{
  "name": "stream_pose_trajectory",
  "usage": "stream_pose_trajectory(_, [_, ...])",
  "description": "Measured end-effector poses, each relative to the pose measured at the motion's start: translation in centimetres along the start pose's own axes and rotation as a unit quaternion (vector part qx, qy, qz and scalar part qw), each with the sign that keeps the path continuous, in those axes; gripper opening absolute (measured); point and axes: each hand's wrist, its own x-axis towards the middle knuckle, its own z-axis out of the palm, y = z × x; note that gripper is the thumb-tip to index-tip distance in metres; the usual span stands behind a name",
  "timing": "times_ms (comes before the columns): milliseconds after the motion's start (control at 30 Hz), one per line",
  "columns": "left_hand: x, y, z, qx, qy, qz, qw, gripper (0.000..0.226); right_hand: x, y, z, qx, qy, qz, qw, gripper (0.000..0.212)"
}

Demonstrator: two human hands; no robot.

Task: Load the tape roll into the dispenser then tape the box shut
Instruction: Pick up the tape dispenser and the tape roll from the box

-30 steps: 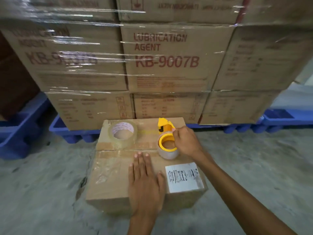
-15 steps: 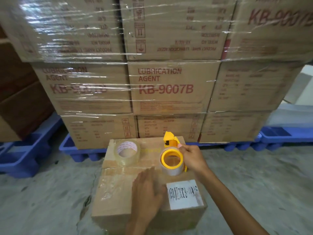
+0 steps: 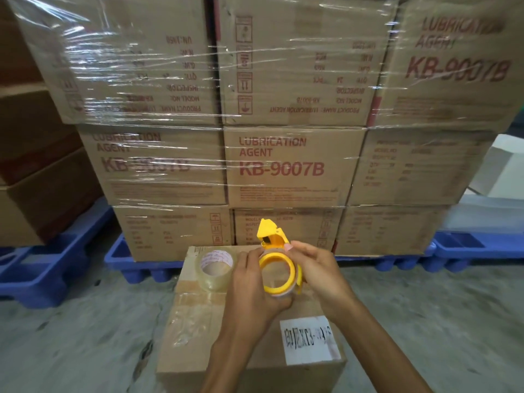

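Holding the yellow dispenser [image 3: 276, 266] up off the box [image 3: 198, 321] with both hands. Left hand [image 3: 249, 290] cups the lower left rim, fingers curled under a nearly spent clear roll seated on the ring; right hand [image 3: 314, 269] pinches the upper right side near the cutter head, thumb on top. Both grips closed on the dispenser, neither holding anything else.

Key relation: fresh tape roll [image 3: 217, 268] lies flat on the far left part of the box top, core hole facing up, just left of the left hand, almost touching its knuckles in view. Left hand is the nearer one to it. Dispenser ring faces the camera, its axis roughly near-far, so the roll likely needs tipping upright before it slides on.

Counts: one dispenser, one loose tape roll, one floor box with one white label [image 3: 309, 338] at near right. Old tape strips [image 3: 198, 290] already cross the box top. Behind: one shrink-wrapped stack of cartons [image 3: 283, 165] on blue pallets [image 3: 136, 262], concrete floor [image 3: 85, 336].

Judgement: loading step, early; the old core probably has to come off first. No new tape laid yet.
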Motion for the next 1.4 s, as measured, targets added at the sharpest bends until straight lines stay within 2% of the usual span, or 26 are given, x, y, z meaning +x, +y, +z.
stream_pose_trajectory(167, [0.0, -0.2, -1.4, -0.003, 0.027, 0.041, 0.999, 0.073, -0.9, -1.8, -0.8, 0.142, -0.106, 0.083, 0.981, 0.022])
stream_pose_trajectory(300, [-0.1, -0.4, -2.0, 0.003, 0.012, 0.048, 0.999, 0.078, -1.1, -2.0, -1.0, 0.134, -0.147, 0.1, 0.975, 0.029])
stream_pose_trajectory(400, [0.1, -0.7, -2.3, 0.008, 0.0, 0.05, 0.999, 0.079, -1.1, -1.9, -0.9, 0.12, -0.17, 0.082, 0.975, 0.036])
stream_pose_trajectory(600, [1.1, -1.3, -4.2, -0.011, -0.042, 0.057, 0.997, 0.083, -0.8, -1.2, -1.5, 0.076, -0.161, 0.03, 0.984, 0.041])
stream_pose_trajectory(767, [0.9, -1.9, -5.5, 0.014, -0.069, 0.045, 0.996, 0.087, -0.4, 0.0, -2.0, 0.109, -0.114, 0.051, 0.986, 0.037])
stream_pose_trajectory(900, [-1.3, -3.6, -5.8, 0.041, -0.078, -0.014, 0.996, 0.087, -0.1, 0.7, -2.1, 0.122, -0.062, 0.069, 0.988, 0.037])
stream_pose_trajectory(1000, [-3.1, -5.7, -6.5, 0.059, -0.053, -0.082, 0.993, 0.091, 0.1, 1.4, -2.0, 0.129, -0.044, 0.082, 0.987, 0.035])
stream_pose_trajectory(1167, [-6.0, -9.5, -9.8, 0.085, 0.054, -0.196, 0.975, 0.092, 0.1, 2.4, -1.7, 0.15, -0.069, 0.101, 0.981, 0.022])
stream_pose_trajectory(1300, [-9.9, -13.2, -13.5, 0.129, 0.142, -0.269, 0.944, 0.096, -0.2, 2.9, -0.4, 0.078, -0.101, 0.108, 0.986, 0.035])
stream_pose_trajectory(1400, [-13.3, -17.3, -14.3, 0.163, 0.128, -0.318, 0.925, 0.09, -0.7, 3.0, 1.5, 0.019, -0.082, 0.102, 0.991, 0.069])
